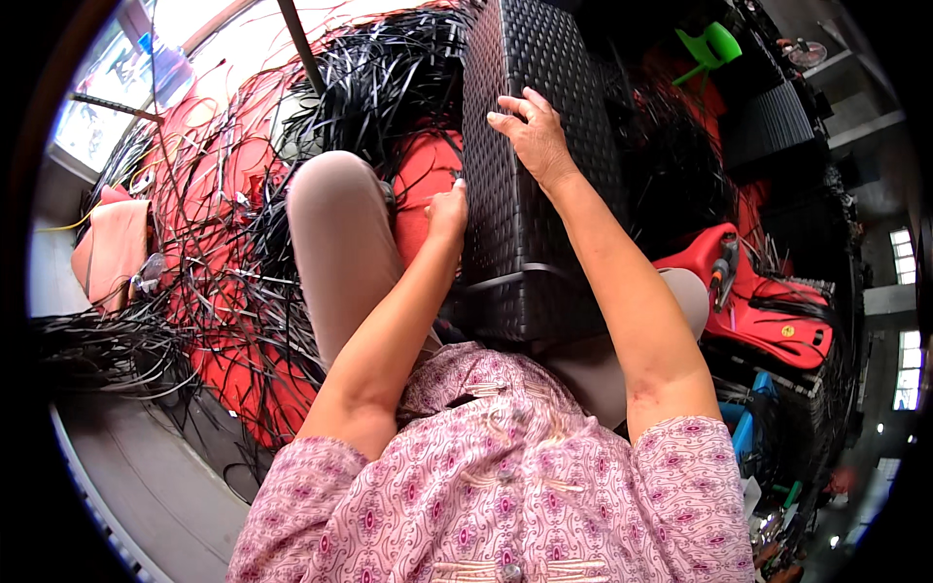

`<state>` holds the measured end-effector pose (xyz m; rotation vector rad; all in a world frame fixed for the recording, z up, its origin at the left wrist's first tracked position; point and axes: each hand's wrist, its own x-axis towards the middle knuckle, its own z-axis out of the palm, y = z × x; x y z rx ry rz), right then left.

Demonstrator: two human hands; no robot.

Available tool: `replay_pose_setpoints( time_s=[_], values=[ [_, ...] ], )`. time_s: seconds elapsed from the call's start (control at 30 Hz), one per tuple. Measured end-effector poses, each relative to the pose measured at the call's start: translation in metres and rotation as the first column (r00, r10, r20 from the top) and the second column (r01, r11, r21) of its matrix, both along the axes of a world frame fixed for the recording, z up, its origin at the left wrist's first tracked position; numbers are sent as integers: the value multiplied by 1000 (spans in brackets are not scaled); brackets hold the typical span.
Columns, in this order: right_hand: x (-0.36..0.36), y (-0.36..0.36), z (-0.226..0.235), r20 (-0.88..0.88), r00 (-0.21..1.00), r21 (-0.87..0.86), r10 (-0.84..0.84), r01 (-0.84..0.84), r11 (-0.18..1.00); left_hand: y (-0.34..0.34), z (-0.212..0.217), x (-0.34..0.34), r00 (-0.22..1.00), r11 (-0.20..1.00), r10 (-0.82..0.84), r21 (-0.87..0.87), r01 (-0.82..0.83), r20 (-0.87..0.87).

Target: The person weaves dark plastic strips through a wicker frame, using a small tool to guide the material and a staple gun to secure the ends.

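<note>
A long black woven box-like piece, its faces plaited from flat plastic strips, stands between my knees. My left hand is closed beside its left face, thumb up; what it grips, if anything, is too small to make out. Across the top of the woven piece reaches my right hand, its fingers apart and bent near the left edge, nothing visible in them. A loose pale strip crosses the near end of the piece.
Tangled black strips heap up beyond my left knee and over red sheeting. To the right lies a red plastic chair with a pliers-like tool on it. A green chair stands farther off.
</note>
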<state>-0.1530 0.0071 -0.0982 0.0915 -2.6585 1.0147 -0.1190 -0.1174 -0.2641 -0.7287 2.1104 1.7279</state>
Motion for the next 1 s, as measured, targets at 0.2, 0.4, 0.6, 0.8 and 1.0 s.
replay_pose_setpoints(
  time_s=[0.2,0.4,0.6,0.8,1.0],
  values=[
    [1,-16,0,-77,992,-15,101,-103,995,-63,174,132,871,850,-435,215,481,-227],
    [33,-1,44,168,903,-753,395,-141,643,-112,261,189,789,750,-560,250,612,-254],
    [116,10,113,79,661,-712,746,-486,506,-129,342,179,626,684,-613,72,726,-482],
    [155,4,138,183,565,-630,804,-560,537,-104,345,149,627,681,-479,191,707,-614],
    [180,56,123,-104,759,-832,643,-420,362,-74,265,103,666,748,-399,196,634,-631]
  ],
)
